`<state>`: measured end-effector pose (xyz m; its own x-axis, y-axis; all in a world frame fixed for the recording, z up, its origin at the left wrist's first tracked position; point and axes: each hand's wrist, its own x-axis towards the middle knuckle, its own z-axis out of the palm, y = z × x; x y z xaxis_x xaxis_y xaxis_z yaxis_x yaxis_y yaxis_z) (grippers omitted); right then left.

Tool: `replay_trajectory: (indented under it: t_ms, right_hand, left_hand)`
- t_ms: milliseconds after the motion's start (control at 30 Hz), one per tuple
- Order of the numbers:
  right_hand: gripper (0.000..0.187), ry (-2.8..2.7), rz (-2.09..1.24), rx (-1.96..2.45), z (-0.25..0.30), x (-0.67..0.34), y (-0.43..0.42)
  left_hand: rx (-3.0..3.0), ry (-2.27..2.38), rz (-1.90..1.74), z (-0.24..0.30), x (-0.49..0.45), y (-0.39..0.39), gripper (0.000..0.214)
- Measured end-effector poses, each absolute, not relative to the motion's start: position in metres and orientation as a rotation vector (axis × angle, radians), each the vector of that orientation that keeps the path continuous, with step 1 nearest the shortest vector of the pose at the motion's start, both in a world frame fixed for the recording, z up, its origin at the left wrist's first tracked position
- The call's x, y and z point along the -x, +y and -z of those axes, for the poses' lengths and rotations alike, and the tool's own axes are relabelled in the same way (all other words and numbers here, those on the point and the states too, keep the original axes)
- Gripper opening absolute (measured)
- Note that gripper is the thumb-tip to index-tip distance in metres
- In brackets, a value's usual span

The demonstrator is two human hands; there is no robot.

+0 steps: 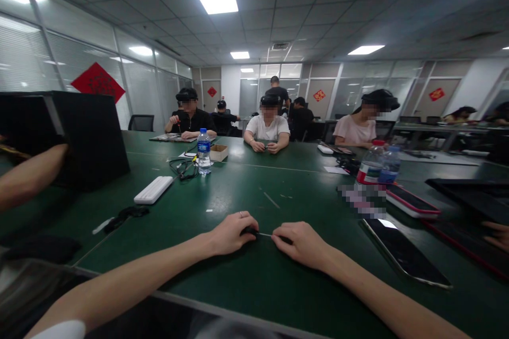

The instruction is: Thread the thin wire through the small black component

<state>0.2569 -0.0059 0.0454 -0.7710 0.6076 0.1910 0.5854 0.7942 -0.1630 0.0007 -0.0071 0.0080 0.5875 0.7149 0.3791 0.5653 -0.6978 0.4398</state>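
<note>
Both my hands rest on the green table (254,190) near its front edge. My left hand (233,233) is curled shut, with a ring on one finger, and pinches the left end of a thin dark cable or wire (265,234). My right hand (304,243) is also closed and pinches the wire's right end. A short stretch of the wire shows between the two hands, just above the tabletop. What exactly the wire belongs to is too small to tell.
A phone (405,251) lies to my right, with a red-edged phone (413,201) and two bottles (377,167) behind it. A white case (153,189), black cords (183,167), a water bottle (203,151) and a small box (218,152) sit ahead left. A neighbour's forearm (29,175) and black folder (79,135) are at left. Several people sit across.
</note>
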Motion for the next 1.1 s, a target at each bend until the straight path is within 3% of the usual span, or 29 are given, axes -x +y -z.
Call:
replay_trajectory:
  t_ms: [467,1100]
  right_hand:
    - [0.035,-2.754,0.054,1.200,-0.050,-0.245,-0.026]
    - [0.036,-2.664,-0.185,1.048,-0.046,-0.248,-0.016]
  left_hand:
    - [-2.835,1.124,-0.649,-0.009,-0.007,-0.012,0.016]
    - [-2.467,1.170,-0.823,-0.004,-0.004,-0.009,0.017]
